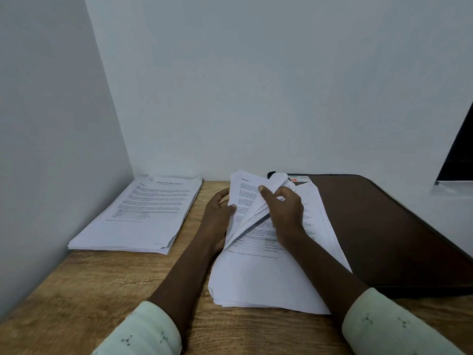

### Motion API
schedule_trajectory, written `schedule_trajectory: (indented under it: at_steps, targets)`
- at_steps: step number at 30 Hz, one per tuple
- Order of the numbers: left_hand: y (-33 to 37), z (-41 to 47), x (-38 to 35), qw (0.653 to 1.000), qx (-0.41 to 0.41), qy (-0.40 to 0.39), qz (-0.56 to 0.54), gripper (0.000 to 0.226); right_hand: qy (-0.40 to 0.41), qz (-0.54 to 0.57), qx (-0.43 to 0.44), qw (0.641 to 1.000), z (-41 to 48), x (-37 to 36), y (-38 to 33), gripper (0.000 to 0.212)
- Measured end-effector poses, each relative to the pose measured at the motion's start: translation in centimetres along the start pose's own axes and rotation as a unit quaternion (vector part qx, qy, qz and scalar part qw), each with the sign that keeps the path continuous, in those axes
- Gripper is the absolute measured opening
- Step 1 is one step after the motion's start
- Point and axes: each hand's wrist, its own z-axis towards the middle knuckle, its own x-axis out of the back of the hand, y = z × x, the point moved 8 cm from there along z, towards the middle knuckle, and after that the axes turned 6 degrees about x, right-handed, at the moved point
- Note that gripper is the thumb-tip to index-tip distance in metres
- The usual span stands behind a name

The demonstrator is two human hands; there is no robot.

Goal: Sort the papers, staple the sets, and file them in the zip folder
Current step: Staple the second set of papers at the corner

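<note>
Desk surface of pale wood grain, with the central paper stack as reference. Bare wood lies open in front of this stack and in a strip to its left, between it and a second stack. A back wall rises just behind the central stack, and a side wall closes the desk beyond the second stack. To the right, the central stack's edge overlaps a dark brown zip folder lying flat, rounded at its far corner. The central stack is thick, white and slightly fanned at its near edge. Its lifted sheets are raised and splayed above a page that carries printed paragraphs and a small table. The left hand curls round the left edge of the lifted sheets, thumb on the front face. The right hand pinches their fanned right edges between thumb and bent fingers. The raised page bears a bold heading that appears to read "Section 7"; the body text is too small to read. A red-and-white label on the folder, just behind the central stack, is illegible.
</note>
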Motion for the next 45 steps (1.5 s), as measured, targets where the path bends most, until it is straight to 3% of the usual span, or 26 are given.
schedule_trajectory:
  at_steps: [3,9,12,14,18,21,25,31,37,41,45]
  targets:
    - [-0.3,0.2,0.4,0.999,0.015,0.004,-0.031,0.042,0.039,0.000,0.020,0.999,0.0,0.7,-0.3,0.024]
    - [-0.3,0.1,0.4,0.999,0.014,0.009,-0.037,0.043,0.035,0.036,0.122,0.991,-0.8,1.0,-2.2,0.066]
    - [0.1,-0.1,0.2,0.999,-0.005,-0.007,-0.037,0.039,0.019,-0.057,0.171,0.983,-0.9,0.4,-2.5,0.033]
    - [0.5,-0.2,-0.6,0.998,-0.016,-0.044,-0.035,0.035,0.010,-0.079,0.154,0.985,-0.9,-0.1,-2.2,0.018]
    - [0.3,-0.6,-2.3,0.992,-0.022,-0.121,-0.020,0.036,-0.012,-0.044,0.085,0.995,-0.7,-0.4,-1.7,0.032]
    - [0.3,-1.0,-2.9,0.989,-0.030,-0.146,0.014,0.036,-0.018,-0.050,0.050,0.997,-0.3,-0.6,-1.0,0.029]
    - [0.4,-0.8,-2.5,0.993,-0.028,-0.117,0.003,0.044,-0.007,-0.032,0.002,0.999,0.2,-0.6,0.4,0.028]
    - [0.4,-0.8,-2.1,0.996,-0.022,-0.080,0.038,0.067,-0.006,-0.030,0.008,0.999,0.1,-0.4,0.1,0.028]
    - [0.4,-0.4,-0.9,0.999,-0.022,-0.026,0.039,0.035,-0.020,0.025,-0.028,0.999,0.0,-0.5,0.5,0.045]
    - [0.0,0.4,0.9,0.998,0.007,0.014,-0.056,0.048,0.028,0.012,-0.015,0.999,0.1,0.7,0.3,0.032]
    - [-0.2,0.4,1.6,0.995,0.018,0.028,-0.096,0.044,0.038,0.008,0.010,0.999,0.0,0.8,-0.1,0.023]
